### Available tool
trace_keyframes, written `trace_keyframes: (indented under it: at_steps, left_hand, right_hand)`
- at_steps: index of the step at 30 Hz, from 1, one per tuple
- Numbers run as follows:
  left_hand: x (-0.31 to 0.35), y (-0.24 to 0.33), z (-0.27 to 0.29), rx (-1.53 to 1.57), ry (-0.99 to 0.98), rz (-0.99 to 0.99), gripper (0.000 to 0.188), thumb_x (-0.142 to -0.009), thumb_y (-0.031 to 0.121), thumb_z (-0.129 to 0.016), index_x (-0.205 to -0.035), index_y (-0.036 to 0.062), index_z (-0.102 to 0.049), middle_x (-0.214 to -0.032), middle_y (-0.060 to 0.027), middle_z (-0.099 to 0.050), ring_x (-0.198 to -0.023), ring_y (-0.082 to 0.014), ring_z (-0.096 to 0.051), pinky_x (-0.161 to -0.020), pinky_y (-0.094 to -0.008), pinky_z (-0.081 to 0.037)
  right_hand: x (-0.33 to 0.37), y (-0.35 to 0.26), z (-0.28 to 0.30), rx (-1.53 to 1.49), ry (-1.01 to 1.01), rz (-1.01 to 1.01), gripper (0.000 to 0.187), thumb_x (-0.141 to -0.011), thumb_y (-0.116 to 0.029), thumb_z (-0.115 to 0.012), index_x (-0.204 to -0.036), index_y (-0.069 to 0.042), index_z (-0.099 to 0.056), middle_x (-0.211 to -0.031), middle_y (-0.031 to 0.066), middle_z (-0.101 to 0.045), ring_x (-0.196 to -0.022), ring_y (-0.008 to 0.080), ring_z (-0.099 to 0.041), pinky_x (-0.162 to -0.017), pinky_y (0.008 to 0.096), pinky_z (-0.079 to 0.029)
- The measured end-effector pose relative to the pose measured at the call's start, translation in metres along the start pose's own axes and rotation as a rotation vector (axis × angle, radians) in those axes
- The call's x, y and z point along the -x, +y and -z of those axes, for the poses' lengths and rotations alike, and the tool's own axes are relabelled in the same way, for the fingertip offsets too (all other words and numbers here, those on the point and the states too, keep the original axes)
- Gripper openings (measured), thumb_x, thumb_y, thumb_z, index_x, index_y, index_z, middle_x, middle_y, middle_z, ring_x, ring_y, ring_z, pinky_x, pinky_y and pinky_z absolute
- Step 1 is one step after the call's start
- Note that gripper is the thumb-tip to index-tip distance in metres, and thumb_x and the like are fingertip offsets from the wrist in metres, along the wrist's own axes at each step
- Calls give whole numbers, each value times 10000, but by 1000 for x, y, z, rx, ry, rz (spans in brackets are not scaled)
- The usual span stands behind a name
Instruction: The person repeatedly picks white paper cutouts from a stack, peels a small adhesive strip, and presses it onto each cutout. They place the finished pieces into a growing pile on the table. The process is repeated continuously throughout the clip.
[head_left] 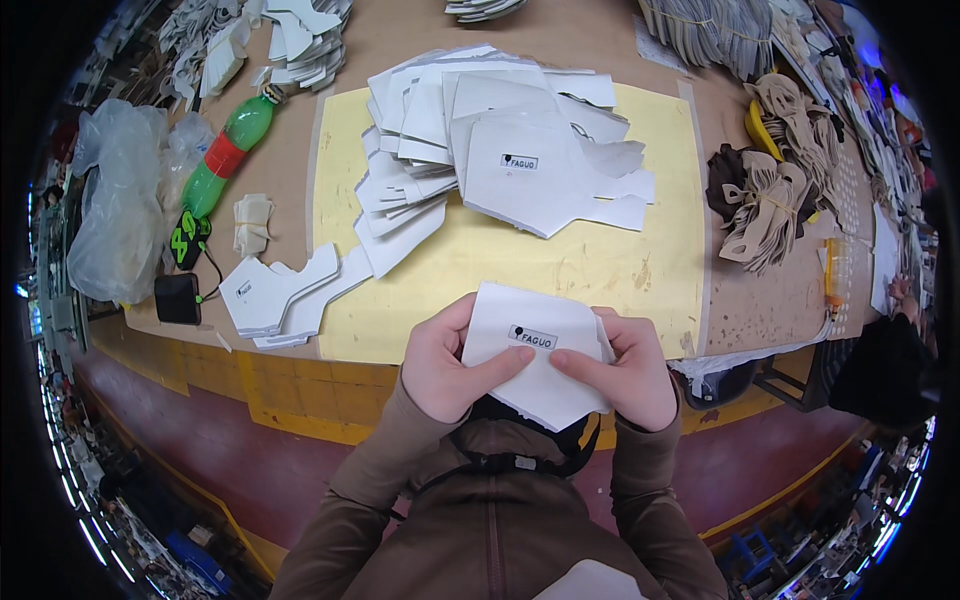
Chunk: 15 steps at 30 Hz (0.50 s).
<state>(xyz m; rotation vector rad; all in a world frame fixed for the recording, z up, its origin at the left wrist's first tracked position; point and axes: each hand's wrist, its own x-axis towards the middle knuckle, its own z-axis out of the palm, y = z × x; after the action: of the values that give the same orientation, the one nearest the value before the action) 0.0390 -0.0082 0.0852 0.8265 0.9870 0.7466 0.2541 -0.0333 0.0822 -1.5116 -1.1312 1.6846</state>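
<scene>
Both hands hold one white cut piece [545,385] over the table's near edge. A small grey label with dark print sits on its upper part. My left hand [440,365] grips the left side, thumb lying on the face just below the label. My right hand [635,370] pinches the right side, its thumb also on the face; the other fingers are hidden behind. Beyond them, a loose pile of similar white pieces [515,200] spreads over the yellow sheet [560,280], the top one labelled too. More white pieces [265,300] lie fanned at the left.
On the left are a green bottle [243,125] with a red band, a clear plastic bag [118,200], a black phone-like device [178,299] and a small banded bundle [252,223]. Tied beige pieces [770,215] lie right, grey stacks [710,35] behind. Another white piece [592,582] rests near my lap.
</scene>
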Motion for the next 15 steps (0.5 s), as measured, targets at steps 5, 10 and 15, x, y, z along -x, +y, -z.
trace_keyframes:
  at_steps: [5,10,15]
  left_hand:
    - [1,-2,2,-45,11,8,370,-868,-33,-731,-1217,-60,-610,-1095,-117,-727,-986,-143,-690,-870,-291,-553]
    - [-1,-4,3,-77,1,-4,386,-881,-16,-730,-1241,-53,-596,-1103,-106,-720,-996,-135,-684,-869,-287,-553]
    - [-2,-4,3,-13,18,-5,378,-887,-30,-718,-1239,-65,-585,-1104,-117,-719,-997,-142,-687,-874,-283,-551]
  right_hand:
    - [0,0,-2,-32,-2,-20,264,-855,-51,-769,-1074,91,-725,-1055,92,-696,-913,136,-659,-788,269,-518]
    - [-1,3,-3,-47,6,-25,269,-872,-68,-763,-1096,74,-721,-1003,76,-714,-859,116,-658,-762,260,-518]
    - [-4,4,-1,-7,15,-16,253,-904,-87,-738,-1113,55,-718,-932,54,-729,-833,92,-648,-745,247,-514]
